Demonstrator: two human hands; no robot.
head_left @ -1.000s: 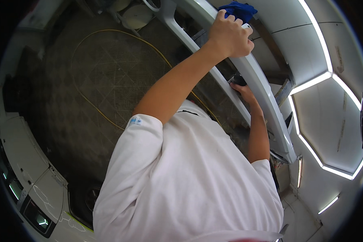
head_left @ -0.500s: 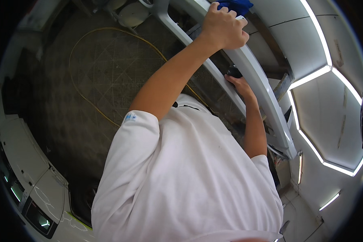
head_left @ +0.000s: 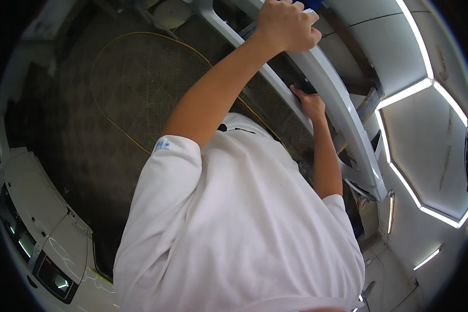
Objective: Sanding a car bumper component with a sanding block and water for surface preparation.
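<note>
Left hand [head_left: 287,30]: fingers curled over the wide rail of the long pale panel [head_left: 340,104], blue cloth [head_left: 308,4] just past them; can't tell if gripping either. Right hand [head_left: 312,106]: between the two rails in view, thumb out, closure hidden. Panel runs diagonally, ahead and right. Yellow hose [head_left: 197,53] loops on floor [head_left: 145,88]. I'd go light, even pressure left, brace right so panel can't rock.
</note>
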